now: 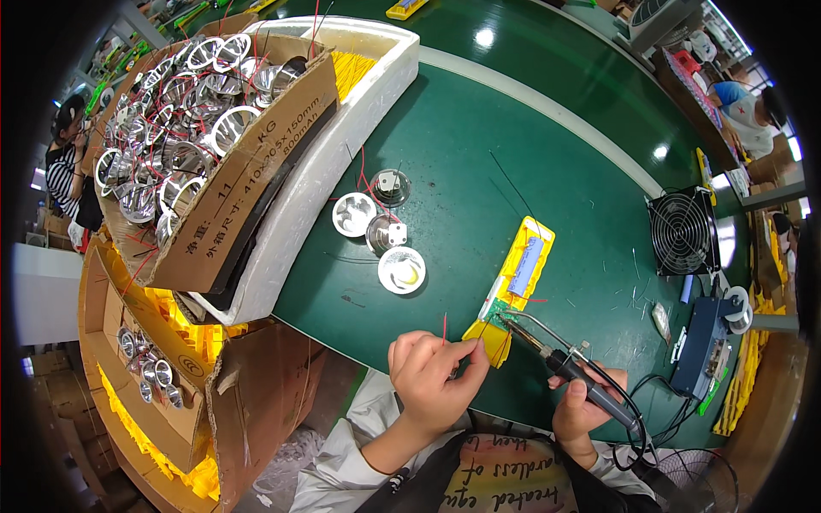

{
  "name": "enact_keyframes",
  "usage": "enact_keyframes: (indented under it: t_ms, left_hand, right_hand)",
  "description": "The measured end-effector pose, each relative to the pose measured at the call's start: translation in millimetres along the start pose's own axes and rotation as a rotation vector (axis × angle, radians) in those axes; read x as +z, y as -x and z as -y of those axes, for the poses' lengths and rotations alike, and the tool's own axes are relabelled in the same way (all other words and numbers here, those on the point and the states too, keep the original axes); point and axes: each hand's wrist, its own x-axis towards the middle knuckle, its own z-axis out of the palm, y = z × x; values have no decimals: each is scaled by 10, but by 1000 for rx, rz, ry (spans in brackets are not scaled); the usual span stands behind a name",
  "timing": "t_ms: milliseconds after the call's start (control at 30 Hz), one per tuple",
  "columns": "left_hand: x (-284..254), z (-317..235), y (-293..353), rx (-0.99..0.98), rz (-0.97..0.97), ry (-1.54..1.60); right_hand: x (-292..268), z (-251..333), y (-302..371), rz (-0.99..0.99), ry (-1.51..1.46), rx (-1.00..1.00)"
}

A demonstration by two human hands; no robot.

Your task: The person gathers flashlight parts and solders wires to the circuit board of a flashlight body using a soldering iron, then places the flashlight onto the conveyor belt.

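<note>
Left hand pinches a red wire; right hand grips the soldering iron; keep its tip steady on the near end of the yellow part.

Setting: factory assembly line, electronics workshop. Evidence: long green workbench; cardboard box of silver lamp reflectors far left; soldering iron near right; small black fan and blue soldering station right; other workers seated at far edges.

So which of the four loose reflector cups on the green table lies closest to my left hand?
The white-rimmed cup with the yellowish centre, lowest of the four, nearest the left hand.
</note>
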Motion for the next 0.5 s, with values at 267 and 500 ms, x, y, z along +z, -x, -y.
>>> enact_keyframes:
  t_ms: [267,500]
  left_hand:
    - [5,-3,-2,11,4,-7]
    - [17,-4,0,13,-9,-14]
  right_hand:
    - [0,-6,-22,3,0,-22]
    - [28,-2,-18,-27,22,29]
